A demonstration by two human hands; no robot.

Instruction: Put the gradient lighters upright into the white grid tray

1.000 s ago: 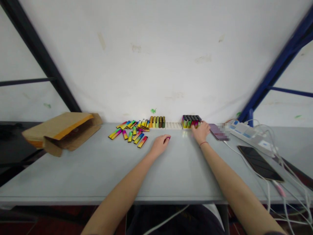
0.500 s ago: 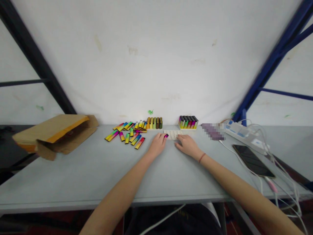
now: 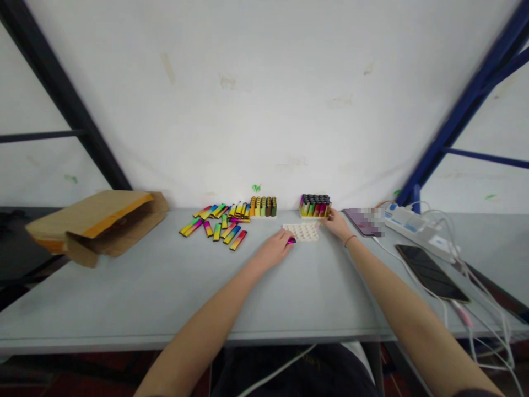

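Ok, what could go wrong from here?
The right hand, close at the corner of the upright dark-topped pieces, might tip or shift some of them. The left hand, with a magenta piece at its fingertips beside the white tray, could nudge that tray askew.

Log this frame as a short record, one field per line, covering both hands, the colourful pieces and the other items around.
Left hand: closed on a magenta piece
Right hand: fingertips at the right end of the black-topped block; firm grip cannot be confirmed
White tray: flat, gridded, between the hands
Gold-topped block: upright pieces, left of the black-topped block
Loose pieces: lying scattered, left of the gold-topped block
Far left: open brown paper bag
Right side: dark phone, white power strip
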